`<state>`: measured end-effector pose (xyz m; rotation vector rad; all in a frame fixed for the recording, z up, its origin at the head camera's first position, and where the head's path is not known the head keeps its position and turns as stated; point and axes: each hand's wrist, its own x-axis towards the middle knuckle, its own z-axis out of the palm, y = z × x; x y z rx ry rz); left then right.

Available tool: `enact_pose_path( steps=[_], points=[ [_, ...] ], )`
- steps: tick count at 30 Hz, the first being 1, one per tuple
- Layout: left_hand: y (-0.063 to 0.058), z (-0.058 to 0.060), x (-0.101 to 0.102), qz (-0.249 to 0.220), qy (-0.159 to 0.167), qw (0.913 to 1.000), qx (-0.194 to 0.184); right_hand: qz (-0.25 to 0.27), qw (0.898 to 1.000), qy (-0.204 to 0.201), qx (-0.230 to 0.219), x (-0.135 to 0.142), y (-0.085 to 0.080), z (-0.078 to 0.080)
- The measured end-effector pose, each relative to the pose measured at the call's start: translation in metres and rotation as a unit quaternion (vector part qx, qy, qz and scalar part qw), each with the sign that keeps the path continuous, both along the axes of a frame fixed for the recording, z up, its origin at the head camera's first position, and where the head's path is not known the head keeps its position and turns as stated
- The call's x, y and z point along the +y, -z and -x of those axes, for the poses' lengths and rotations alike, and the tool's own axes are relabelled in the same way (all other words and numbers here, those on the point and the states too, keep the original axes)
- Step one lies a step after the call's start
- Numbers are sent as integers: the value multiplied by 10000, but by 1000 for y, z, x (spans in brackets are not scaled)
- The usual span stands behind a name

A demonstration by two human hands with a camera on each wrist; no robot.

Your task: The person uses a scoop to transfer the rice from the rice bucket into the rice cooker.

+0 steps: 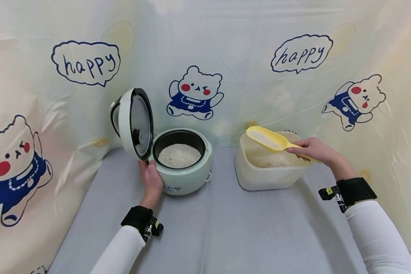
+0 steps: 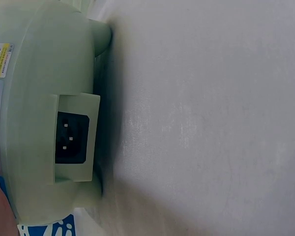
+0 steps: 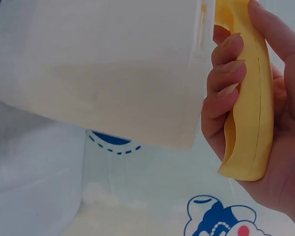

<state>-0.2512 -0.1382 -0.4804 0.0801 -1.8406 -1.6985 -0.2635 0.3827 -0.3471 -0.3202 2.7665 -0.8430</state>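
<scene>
In the head view my right hand (image 1: 311, 149) grips the handle of a yellow scoop (image 1: 265, 139), its bowl holding white rice above an off-white rice bin (image 1: 272, 178). Fingers curl round that handle (image 3: 253, 113) in the right wrist view. Loose rice (image 1: 274, 160) lies inside the bin. A pale green rice cooker (image 1: 183, 180) stands to the left, lid (image 1: 142, 125) raised, with rice (image 1: 179, 156) in its dark inner pot. Against the cooker's left side, below the lid, rests my left hand (image 1: 153, 179); some of its fingers are hidden. The cooker's power socket (image 2: 72, 137) shows in the left wrist view.
A grey cloth (image 1: 222, 228) covers the table. Behind it hangs a pale curtain (image 1: 246, 76) printed with bears and "happy" bubbles. The upright lid rises over the cooker's left side. Bin and cooker stand apart near the table's back edge.
</scene>
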Motion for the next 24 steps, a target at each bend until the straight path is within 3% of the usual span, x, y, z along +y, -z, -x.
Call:
enact_pose_path(
  steps=[8, 15, 24],
  points=[
    [-2, 5, -2, -61, 10, 9999, 122, 28, 9999, -103, -3, -34, -17, 7],
    [-3, 3, -3, -100, 34, 9999, 28, -21, 9974, -683, -212, -93, -40, 6],
    [0, 3, -2, -58, 48, 9999, 116, 166, 9941, -938, -525, -162, -66, 11]
  ],
)
